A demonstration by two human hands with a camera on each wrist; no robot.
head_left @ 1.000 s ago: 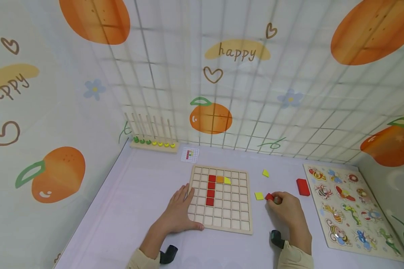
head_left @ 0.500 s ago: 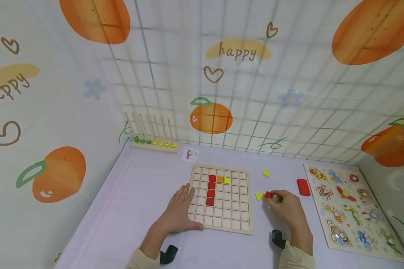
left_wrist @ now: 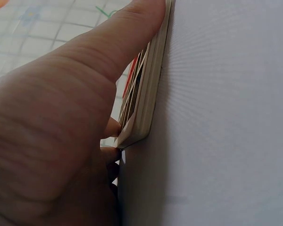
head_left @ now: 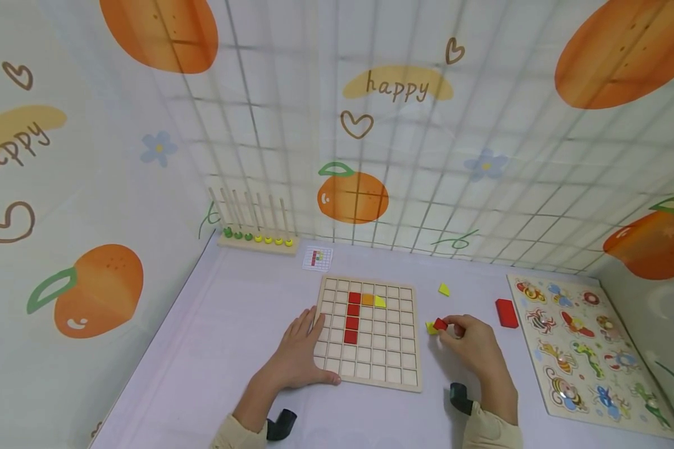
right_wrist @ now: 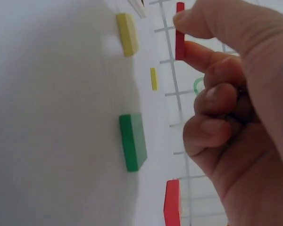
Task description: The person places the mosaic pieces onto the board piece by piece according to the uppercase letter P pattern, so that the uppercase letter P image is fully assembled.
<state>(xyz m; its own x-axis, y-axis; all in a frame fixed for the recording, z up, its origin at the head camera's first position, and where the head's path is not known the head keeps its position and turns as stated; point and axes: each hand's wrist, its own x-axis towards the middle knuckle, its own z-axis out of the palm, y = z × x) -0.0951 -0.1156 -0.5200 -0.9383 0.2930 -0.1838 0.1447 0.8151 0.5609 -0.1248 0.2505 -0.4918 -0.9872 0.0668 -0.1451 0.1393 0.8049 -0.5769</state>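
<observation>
My right hand [head_left: 474, 343] pinches a small red tile [right_wrist: 179, 30] between thumb and finger, lifted off the table, its other fingers curled in. In the head view the tile partly covers a yellow square tile [head_left: 430, 328]. A green tile [right_wrist: 133, 142] lies on the table by this hand; the head view does not show it. My left hand [head_left: 297, 355] rests against the near left corner of a wooden grid board [head_left: 393, 358], fingers straight along the side and thumb at the front edge. On the board are a column of red tiles [head_left: 352, 322], an orange tile [head_left: 367, 300] and a yellow rounded tile [head_left: 380, 302].
Behind the board lies a pattern card [head_left: 317, 258], beside a peg rack [head_left: 258, 246] with green and yellow beads. Right of the board are a loose yellow tile [head_left: 444, 289], a red block [head_left: 506, 313] and an insect puzzle board [head_left: 590, 355]. Printed cloth walls surround the table.
My right hand has carried the red tile a little left and up, so it now overlaps the yellow square tile in the head view. My left hand has stayed in place.
</observation>
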